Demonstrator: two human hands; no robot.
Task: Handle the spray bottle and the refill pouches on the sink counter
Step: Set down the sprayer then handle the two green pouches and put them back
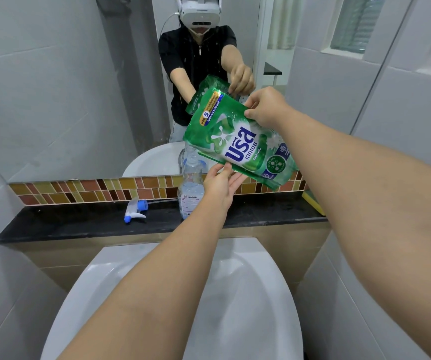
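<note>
I have the green refill pouch (240,144) up in the air in front of the mirror (53,87), tilted so that its upper corner points up and away from me and its printed face looks back at me. My right hand (266,107) grips the pouch at its upper right edge, fingers clenched on the film there. My left hand (222,185) sits under the lower left edge, palm up, with the fingers (237,181) spread loosely beneath the pouch and the thumb lying on its front, so it supports the pouch more than it squeezes. Directly below the pouch's low edge stands the clear spray bottle (191,188), upright on the dark table (79,224), its neck open, just to the left of my left hand; I cannot tell whether the hand touches it. The bottle's blue and white trigger head (135,211) lies on its side on the table, well to the left of the bottle, with its dip tube pointing toward the bottle. A yellow object (313,202) shows at the right end of the table, partly hidden by my right forearm. The white basin (172,294) lies below my arms, nearer to me than the table.
</note>
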